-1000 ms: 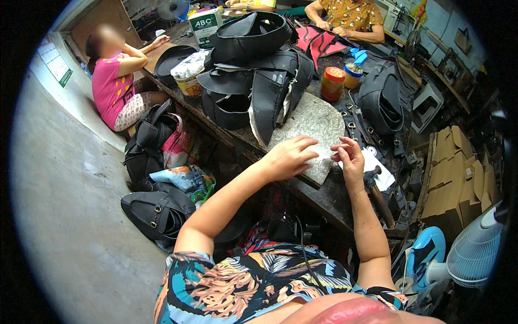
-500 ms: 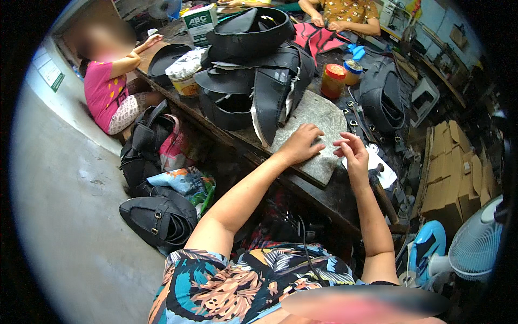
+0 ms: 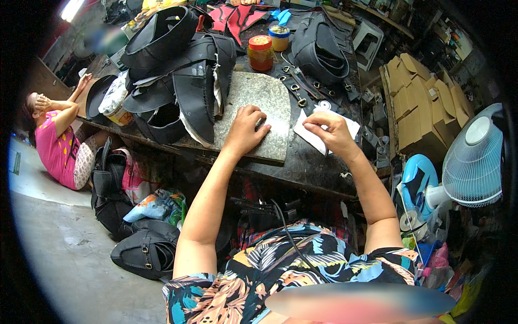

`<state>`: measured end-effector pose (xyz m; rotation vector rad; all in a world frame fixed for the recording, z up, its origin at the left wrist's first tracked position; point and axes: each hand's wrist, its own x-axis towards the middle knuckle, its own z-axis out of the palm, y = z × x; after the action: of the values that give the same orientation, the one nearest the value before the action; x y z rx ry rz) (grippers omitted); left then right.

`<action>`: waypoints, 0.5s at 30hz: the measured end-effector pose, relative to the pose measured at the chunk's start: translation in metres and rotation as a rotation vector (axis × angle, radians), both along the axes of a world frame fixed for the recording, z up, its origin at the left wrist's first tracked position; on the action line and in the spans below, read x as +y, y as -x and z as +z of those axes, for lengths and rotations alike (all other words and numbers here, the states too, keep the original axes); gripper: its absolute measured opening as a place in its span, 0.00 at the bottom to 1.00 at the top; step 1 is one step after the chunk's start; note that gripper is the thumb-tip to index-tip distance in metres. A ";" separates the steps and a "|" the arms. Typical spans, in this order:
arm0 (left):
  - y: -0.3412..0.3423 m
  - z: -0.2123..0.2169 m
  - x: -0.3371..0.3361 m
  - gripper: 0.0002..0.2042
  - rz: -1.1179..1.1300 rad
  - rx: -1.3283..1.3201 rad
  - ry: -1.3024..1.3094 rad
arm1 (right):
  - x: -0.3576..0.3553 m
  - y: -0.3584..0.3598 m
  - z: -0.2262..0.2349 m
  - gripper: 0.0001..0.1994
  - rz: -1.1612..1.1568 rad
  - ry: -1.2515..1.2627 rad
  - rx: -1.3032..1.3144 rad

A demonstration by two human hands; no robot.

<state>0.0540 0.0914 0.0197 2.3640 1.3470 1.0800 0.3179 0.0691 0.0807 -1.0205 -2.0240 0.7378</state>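
Observation:
My left hand point(image 3: 247, 131) rests on a grey speckled stone slab point(image 3: 261, 89), its fingers loosely bent and the thumb apart, with nothing in it. Over a white sheet point(image 3: 348, 125) right of the slab, my right hand point(image 3: 332, 132) has thumb and fingertips pinched together. Anything between those fingertips is too small to make out. A white ring-shaped roll point(image 3: 324, 105) sits at the sheet's far edge. Left of the slab, a pile of stitched black leather pieces point(image 3: 195, 97) shows ragged white lining edges.
Black straps with metal buckles point(image 3: 295, 89), a red-lidded jar point(image 3: 260, 53) and a blue-lidded jar point(image 3: 279, 39) lie beyond the slab. At right are cardboard boxes point(image 3: 426, 108) and a fan point(image 3: 475, 156). Black bags point(image 3: 145, 251) lie on the left floor; a person in pink point(image 3: 59, 132) sits nearby.
The view has swung rightward. My right hand has come down over the white sheet, and its spread fingers have drawn into a pinch. My left hand stays on the slab.

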 end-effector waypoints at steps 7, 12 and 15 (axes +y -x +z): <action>-0.001 0.000 -0.001 0.13 -0.009 0.013 -0.021 | 0.036 -0.022 0.010 0.14 0.012 -0.138 -0.080; -0.001 0.000 -0.001 0.13 -0.013 0.012 -0.045 | 0.102 -0.054 0.004 0.25 -0.419 -0.453 -0.384; 0.000 0.002 -0.001 0.13 -0.017 0.012 -0.036 | 0.138 -0.063 -0.010 0.28 -0.560 -0.473 -0.471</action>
<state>0.0543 0.0901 0.0216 2.4071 1.3194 1.0956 0.3806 0.2066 0.0705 -1.4570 -1.9865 -0.2921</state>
